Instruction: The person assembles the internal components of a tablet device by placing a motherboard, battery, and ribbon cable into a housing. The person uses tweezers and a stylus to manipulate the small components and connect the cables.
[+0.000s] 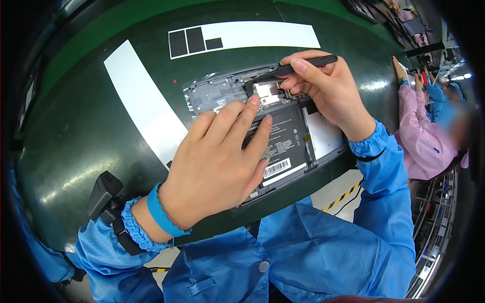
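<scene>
An opened laptop base lies on the green table, its inside facing up. It shows a dark battery with printed labels and a silvery circuit board area. My right hand is closed on black tweezers, whose tips point left over the board. Beside the tips sits a small black piece; I cannot tell whether they grip it. My left hand rests across the base with fingers stretched out, the foremost fingertips by the board and the battery's upper edge. It covers part of the base.
A white strip with black rectangular pieces lies beyond the base. Another white strip slants along the left. A black device is strapped to my left wrist. At the right, a person in a pink garment sits by the table.
</scene>
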The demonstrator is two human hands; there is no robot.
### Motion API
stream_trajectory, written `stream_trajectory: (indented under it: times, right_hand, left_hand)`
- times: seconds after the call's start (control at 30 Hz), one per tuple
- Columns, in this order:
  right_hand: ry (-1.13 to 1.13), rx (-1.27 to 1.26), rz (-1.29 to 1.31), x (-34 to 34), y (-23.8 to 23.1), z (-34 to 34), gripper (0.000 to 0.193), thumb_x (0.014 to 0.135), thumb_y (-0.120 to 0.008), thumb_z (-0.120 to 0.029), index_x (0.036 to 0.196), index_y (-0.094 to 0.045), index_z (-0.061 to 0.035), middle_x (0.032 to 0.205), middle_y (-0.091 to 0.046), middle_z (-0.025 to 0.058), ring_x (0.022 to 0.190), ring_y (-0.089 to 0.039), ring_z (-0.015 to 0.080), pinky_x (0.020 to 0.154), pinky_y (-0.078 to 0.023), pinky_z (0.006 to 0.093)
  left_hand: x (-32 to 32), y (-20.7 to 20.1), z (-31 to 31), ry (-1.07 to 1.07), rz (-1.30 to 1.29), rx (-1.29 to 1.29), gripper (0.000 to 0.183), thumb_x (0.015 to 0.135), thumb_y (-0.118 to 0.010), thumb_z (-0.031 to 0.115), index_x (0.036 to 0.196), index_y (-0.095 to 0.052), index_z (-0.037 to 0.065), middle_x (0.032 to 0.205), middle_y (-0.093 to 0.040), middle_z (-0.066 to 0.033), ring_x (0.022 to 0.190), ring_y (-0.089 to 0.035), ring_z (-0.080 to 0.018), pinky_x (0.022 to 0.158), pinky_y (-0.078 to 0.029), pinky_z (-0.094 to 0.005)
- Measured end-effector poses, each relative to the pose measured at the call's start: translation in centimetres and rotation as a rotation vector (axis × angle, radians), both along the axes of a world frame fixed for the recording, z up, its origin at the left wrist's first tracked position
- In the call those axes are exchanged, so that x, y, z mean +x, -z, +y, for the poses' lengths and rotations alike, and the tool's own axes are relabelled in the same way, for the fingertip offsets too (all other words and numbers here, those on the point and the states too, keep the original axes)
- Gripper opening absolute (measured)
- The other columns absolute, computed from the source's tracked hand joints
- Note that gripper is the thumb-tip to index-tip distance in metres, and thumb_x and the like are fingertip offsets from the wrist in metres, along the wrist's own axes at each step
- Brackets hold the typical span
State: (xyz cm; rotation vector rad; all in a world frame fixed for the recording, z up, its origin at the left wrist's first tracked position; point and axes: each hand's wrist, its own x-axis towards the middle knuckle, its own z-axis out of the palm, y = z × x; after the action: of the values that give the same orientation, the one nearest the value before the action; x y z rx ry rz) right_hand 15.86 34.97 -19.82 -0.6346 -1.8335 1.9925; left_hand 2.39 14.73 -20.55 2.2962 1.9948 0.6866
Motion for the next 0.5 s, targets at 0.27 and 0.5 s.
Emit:
stream_trajectory:
  times: [0.27, 0.5]
  right_hand:
    - [-0.040, 0.010, 0.092, 0.41, 0.19, -0.01, 0.025, 0.093, -0.062, -0.013, 0.107, -0.064, 0.0077, 0.087, -0.069, 0.0157, 0.078, -0.069, 0.0193, 0.067, -0.054, 0.0255]
    - [-0.110, -0.026, 0.113, 0.52, 0.09, -0.05, 0.025, 0.093, -0.062, -0.014, 0.107, -0.064, 0.0069, 0.088, -0.068, 0.0157, 0.077, -0.069, 0.0193, 0.066, -0.054, 0.0259]
  left_hand:
    - [-0.03, 0.50, 0.05, 0.000, 0.031, 0.034, 0.051, 0.072, -0.071, 0.021, 0.119, -0.062, 0.004, 0.131, -0.055, -0.0120, 0.112, -0.051, -0.0269, 0.085, -0.044, -0.0378]
    - [0.00, 0.52, 0.00, 0.003, 0.054, 0.037, 0.052, 0.072, -0.071, 0.022, 0.119, -0.062, 0.004, 0.129, -0.056, -0.0107, 0.105, -0.052, -0.0260, 0.082, -0.045, -0.0361]
